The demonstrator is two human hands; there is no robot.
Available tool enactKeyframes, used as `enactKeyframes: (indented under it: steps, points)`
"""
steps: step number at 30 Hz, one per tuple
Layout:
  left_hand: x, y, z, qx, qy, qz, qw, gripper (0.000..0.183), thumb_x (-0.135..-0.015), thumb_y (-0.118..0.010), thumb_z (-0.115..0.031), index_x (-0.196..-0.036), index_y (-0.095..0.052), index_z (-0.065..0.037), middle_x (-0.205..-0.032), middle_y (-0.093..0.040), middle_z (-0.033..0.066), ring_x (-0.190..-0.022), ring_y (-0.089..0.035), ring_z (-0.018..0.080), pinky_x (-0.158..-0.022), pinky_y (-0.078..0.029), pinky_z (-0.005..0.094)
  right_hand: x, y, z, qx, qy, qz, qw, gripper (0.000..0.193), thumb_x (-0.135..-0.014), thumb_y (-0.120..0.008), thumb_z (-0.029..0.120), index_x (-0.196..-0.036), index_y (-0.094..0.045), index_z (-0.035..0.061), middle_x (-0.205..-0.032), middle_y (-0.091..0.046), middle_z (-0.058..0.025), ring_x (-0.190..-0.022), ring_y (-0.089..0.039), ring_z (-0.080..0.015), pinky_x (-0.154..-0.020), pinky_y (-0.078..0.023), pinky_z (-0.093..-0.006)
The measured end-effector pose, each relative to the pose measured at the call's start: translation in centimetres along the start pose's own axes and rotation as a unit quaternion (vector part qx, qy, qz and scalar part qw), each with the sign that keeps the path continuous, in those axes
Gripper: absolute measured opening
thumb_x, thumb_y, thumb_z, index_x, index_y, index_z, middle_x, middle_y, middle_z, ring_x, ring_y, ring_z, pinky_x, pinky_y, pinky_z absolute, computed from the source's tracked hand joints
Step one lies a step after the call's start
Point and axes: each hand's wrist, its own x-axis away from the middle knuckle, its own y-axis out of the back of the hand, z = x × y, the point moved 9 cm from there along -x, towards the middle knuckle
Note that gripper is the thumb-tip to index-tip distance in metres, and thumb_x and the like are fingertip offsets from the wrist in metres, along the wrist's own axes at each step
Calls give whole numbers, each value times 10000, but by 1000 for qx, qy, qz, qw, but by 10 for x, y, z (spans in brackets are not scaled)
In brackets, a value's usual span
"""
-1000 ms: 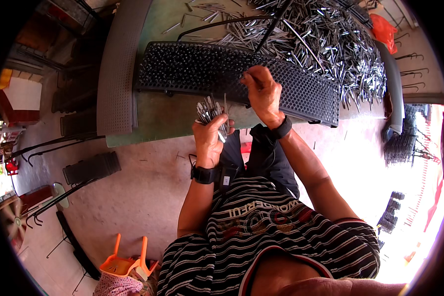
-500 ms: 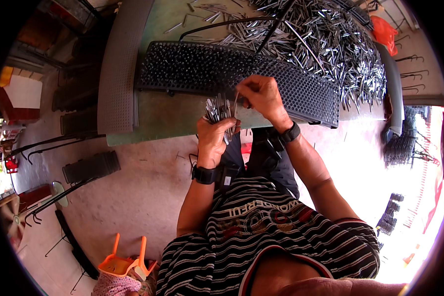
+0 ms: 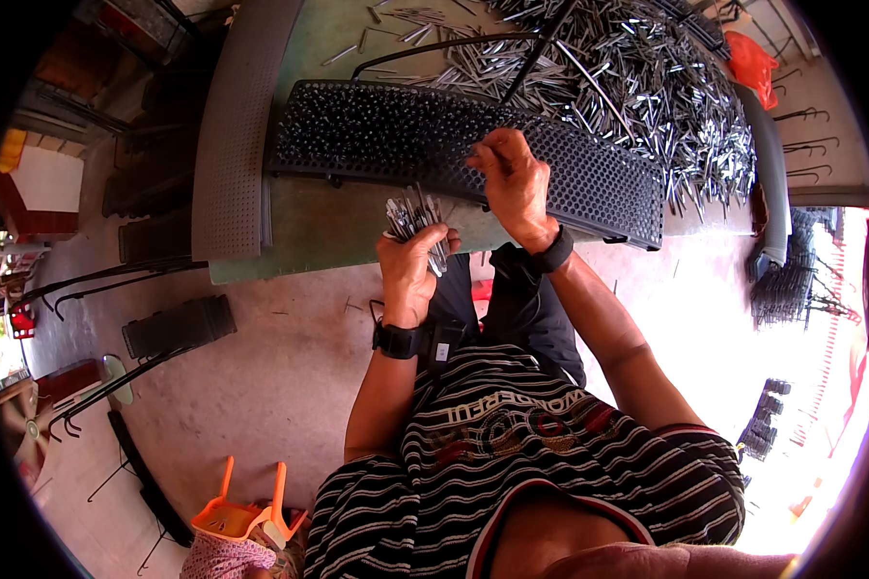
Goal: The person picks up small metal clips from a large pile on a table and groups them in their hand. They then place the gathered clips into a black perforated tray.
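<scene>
Since half a second ago, the right hand [image 3: 517, 188] has swung up from beside the bundle of slim metal pieces [image 3: 413, 217] to the black tray [image 3: 608, 188], while the left hand [image 3: 408, 273] has slipped slightly leftward; the black tray sits where it was. From my distant seat I read the left grip as clamped on the bundle, thumb across the front, ends fanned above the fist — a hold that, I judge, leaves each end free to be picked. On the right, thumb and fingers curl toward one another, but I cannot tell whether the tips meet or pinch a piece, nor whether they touch the holes behind them.

Just beyond both fists, the black tray stretches crosswise near the front edge of the green counter [image 3: 328, 227], I suppose so that either hand reaches it without leaning. Glints crowd its left part; holes show plainly at the right. Past it, a pile of loose metal pieces [image 3: 666, 116] covers the far right — close enough, I'd guess, to scoop from. At the left end lies a grey perforated panel [image 3: 232, 135].
</scene>
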Motion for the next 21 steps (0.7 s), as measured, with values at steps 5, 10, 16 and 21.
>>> enactKeyframes:
  steps: [5, 10, 16, 21]
  points:
    - [4, -2, -4, 6, 5, -12, 1000, 76, -715, -630, 102, -765, -586, 67, -707, -619, 131, -580, -630, 236, -500, -536, 322, 0, -7, 21, 160, 153, 29, 975, 62, -798, -622, 85, -837, -602, 41, -733, -615, -93, -571, -613, -264, -516, -475, -349]
    - [4, -2, -3, 11, 11, -13, 1000, 115, -710, -642, 99, -801, -591, 50, -723, -620, 128, -578, -628, 231, -494, -534, 322, 3, 0, 28, 162, 57, 32, 985, 106, -771, -660, 123, -823, -640, 34, -705, -621, -98, -553, -605, -259, -518, -471, -346]
    - [7, -10, -1, 4, 14, 6, 1000, 135, -719, -647, 80, -840, -602, 40, -746, -627, 125, -607, -635, 236, -513, -542, 345, 20, -19, -8, -52, -154, 170, 972, 110, -790, -630, 82, -802, -621, -27, -619, -634, -87, -549, -615, -119, -509, -477, -253]
    - [6, -3, -2, 6, 2, 0, 1000, 130, -720, -643, 76, -837, -602, 37, -751, -627, 119, -622, -636, 237, -520, -544, 354, 5, 8, 11, -123, -66, -24, 990, 67, -830, -579, 27, -882, -572, -15, -706, -650, -77, -609, -652, -131, -507, -492, -232]
